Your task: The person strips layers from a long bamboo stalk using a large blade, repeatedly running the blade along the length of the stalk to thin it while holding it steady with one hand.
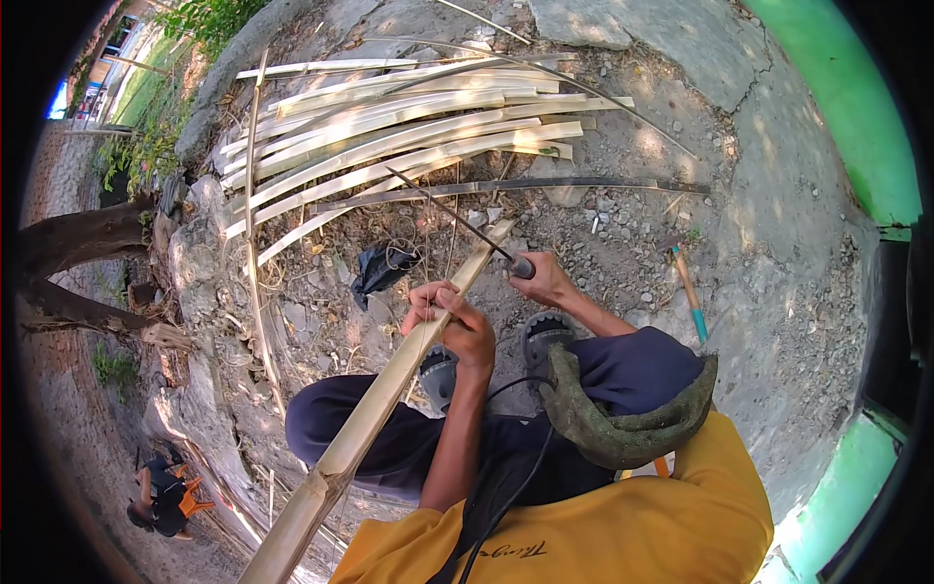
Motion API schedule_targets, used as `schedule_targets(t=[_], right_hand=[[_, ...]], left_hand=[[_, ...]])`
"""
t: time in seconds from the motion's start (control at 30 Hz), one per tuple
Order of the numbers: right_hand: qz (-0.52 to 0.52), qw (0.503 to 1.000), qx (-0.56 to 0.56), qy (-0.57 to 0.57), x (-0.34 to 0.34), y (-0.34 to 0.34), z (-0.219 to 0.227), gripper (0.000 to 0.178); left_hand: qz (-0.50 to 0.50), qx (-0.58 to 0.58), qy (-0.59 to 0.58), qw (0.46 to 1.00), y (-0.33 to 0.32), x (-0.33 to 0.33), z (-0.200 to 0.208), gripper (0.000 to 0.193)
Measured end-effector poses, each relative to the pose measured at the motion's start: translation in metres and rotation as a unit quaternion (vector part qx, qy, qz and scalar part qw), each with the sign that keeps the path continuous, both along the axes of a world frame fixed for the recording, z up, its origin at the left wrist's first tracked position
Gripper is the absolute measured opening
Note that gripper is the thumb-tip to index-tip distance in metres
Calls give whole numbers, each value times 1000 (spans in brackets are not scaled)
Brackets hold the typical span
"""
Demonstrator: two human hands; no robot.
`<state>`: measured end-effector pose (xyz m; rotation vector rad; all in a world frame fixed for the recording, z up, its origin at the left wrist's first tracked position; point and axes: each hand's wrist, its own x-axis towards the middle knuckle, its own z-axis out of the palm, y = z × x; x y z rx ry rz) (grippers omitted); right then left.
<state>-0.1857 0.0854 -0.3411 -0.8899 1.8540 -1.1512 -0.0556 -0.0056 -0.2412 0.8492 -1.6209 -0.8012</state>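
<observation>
My left hand [457, 326] is closed around a long split bamboo piece [375, 404]. The bamboo slants from the lower left, over my left leg, up to its pale cut end in front of me. In my right hand [548, 282] is the dark round handle of a long knife [452, 216]. Its narrow dark blade points up and left, crossing in the picture near the bamboo's far end. Whether the blade touches the bamboo, I cannot tell.
Several pale bamboo strips [389, 136] lie spread on the ground ahead, with a darker strip [525, 185] nearer. A black plastic bag [379, 271] sits left of my hands. At right lies a teal-ended wooden-handled tool [689, 292]. Another person [161, 498] sits far left.
</observation>
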Motion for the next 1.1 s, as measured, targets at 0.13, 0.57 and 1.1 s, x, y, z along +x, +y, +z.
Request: schedule_targets(t=[0.13, 0.57, 1.1], right_hand=[[-55, 998, 6, -6, 2, -7, -16, 26], [2, 999, 8, 40, -4, -7, -6, 27], [24, 999, -17, 40, 2, 0, 2, 28]], left_hand=[[-4, 12, 41, 999, -4, 1, -7, 21], [-40, -15, 10, 999, -3, 18, -9, 18], [-61, -34, -8, 998, 3, 9, -3, 26]])
